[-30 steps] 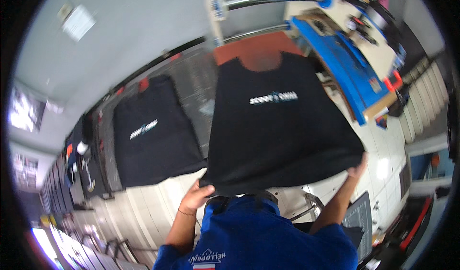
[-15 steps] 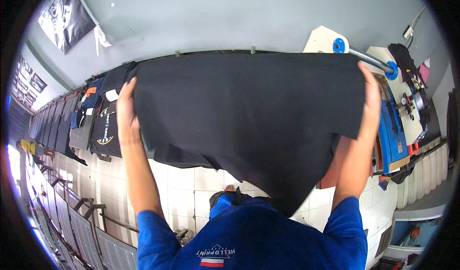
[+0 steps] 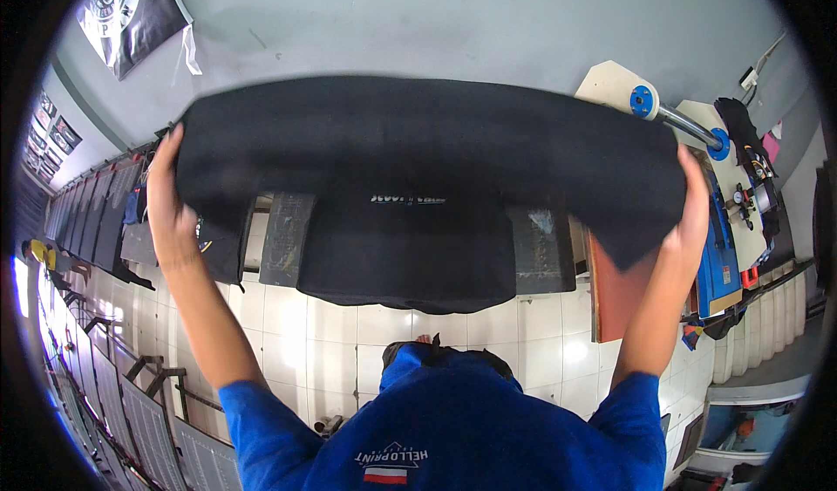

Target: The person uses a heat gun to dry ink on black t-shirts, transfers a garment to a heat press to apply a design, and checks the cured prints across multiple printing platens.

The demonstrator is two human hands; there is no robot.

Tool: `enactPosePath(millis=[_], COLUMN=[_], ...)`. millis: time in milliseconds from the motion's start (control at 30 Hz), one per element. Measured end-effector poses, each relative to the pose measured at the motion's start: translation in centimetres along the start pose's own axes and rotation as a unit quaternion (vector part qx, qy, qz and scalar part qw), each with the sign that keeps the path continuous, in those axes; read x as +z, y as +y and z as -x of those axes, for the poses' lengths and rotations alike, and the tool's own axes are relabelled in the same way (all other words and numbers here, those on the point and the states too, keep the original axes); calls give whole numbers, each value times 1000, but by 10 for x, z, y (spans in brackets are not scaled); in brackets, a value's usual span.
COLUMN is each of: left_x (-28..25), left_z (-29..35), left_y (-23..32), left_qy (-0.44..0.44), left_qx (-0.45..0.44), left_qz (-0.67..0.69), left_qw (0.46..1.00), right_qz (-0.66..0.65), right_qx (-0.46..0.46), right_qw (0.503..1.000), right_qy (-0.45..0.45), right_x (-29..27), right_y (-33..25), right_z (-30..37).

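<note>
A wide piece of black cloth (image 3: 418,133), which looks like a T-shirt, is stretched out in the air between my hands. My left hand (image 3: 168,190) grips its left edge, and my right hand (image 3: 694,196) holds the right edge, where a loose corner hangs down. Behind the cloth, a black shirt (image 3: 405,260) with a small pale print lies over a dark, worn board (image 3: 286,242). Whether the raised cloth and the shirt on the board are joined is hidden. My fingertips are partly out of sight behind the fabric.
To the right stands a press machine with a blue-and-cream body (image 3: 715,264) and a metal rod (image 3: 684,126). A reddish-brown board (image 3: 621,286) sits beside it. Dark boards (image 3: 83,203) run off to the left. A grey wall (image 3: 392,20) rises behind.
My hands have spread wider apart, the left one moving left. The cloth's near part has lifted, uncovering the board and the printed black shirt beneath.
</note>
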State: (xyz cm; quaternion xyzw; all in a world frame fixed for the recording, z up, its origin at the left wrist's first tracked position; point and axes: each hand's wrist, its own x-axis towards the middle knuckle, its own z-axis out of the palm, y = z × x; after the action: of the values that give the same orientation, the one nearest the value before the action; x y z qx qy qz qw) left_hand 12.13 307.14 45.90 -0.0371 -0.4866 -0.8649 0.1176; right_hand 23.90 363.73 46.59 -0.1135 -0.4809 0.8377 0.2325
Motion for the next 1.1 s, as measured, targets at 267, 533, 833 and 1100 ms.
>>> enactPosePath(millis=[267,533,833,1100], left_x=[-119,-271,-306,-312], left_z=[150,223,263,263], left_y=[-88,-237,-257,-284], left_qy=[138,56,163,166], left_qx=[-158,-339,-359,-383], left_qz=[-247,-255,-247,-268], left_qw=[946,904,885,868], right_qz=[138,138,235,257], right_qx=[158,306,358,327], right_qw=[977,939,901,904], right_qy=[47,75,70,99], right_x=[-106,-215,-237,-250], right_y=[142,300,325,354], right_z=[133,188,214,225])
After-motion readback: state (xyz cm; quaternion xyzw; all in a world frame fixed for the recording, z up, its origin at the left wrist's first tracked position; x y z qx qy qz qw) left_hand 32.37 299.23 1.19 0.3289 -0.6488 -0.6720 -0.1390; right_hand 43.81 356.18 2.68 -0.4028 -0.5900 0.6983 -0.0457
